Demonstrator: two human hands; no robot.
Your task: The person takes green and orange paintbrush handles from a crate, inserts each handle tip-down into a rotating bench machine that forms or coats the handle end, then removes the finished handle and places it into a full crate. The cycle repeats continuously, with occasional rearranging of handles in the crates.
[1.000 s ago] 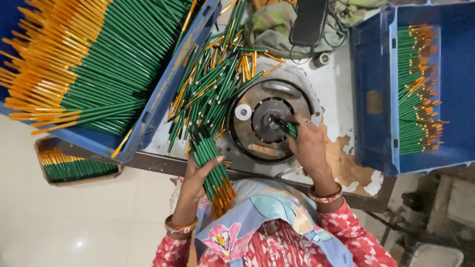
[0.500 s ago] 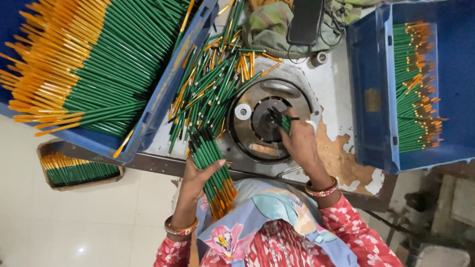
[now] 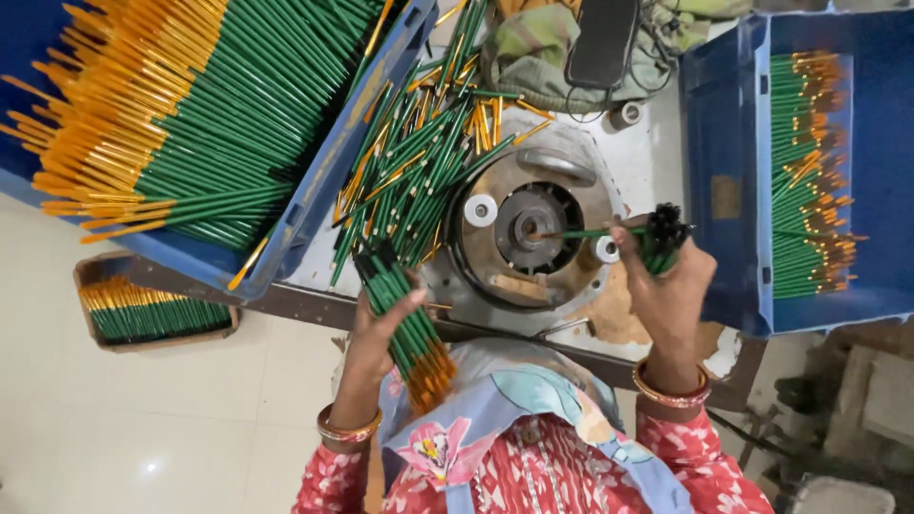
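Pale floor tiles point(image 3: 190, 428) lie below the workbench point(image 3: 657, 171). At far left, a blue crate point(image 3: 324, 200) holds green pencils. The left hand point(image 3: 376, 328) closes around a bundle of green pencils point(image 3: 405, 324) at the bench edge. Centre, a round metal machine point(image 3: 528, 228) receives one pencil point(image 3: 586, 232). The right hand point(image 3: 666, 276) grips a second pencil bundle point(image 3: 664, 238), fingers wrapped tight.

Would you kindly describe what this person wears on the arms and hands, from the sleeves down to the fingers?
Both hands are bare, with no gloves. The left hand has a pair of thin golden-orange bangles at the wrist, and the right hand a similar, broader bangle set. Above them begin red sleeves with a pale floral print, beside a light blue patterned cloth over the chest.
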